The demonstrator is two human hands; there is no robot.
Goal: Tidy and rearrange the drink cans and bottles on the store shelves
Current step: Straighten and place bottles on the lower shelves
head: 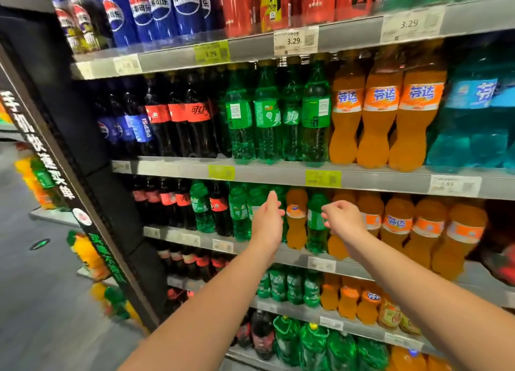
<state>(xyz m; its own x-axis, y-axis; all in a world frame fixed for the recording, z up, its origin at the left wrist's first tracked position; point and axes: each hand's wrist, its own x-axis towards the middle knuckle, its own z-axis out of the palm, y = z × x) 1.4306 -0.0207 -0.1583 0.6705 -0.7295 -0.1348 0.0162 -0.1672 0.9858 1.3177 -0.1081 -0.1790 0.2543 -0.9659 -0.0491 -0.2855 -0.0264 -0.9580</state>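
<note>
1. Both hands are out at the third shelf (295, 257).
2. Left hand (267, 223): fingers straight and together, pointing up, in front of the green bottles (239, 211), holding nothing.
3. Right hand (344, 218): fingers loosely curled, nothing in them, just beside a stray green bottle (316, 231). Touching it or not, can't tell.
4. That stray stands among orange: a lone orange bottle (296, 223) on its left, the orange row (395, 223) on its right.
5. Cola bottles (220, 209) stand further left on the same shelf.
</note>
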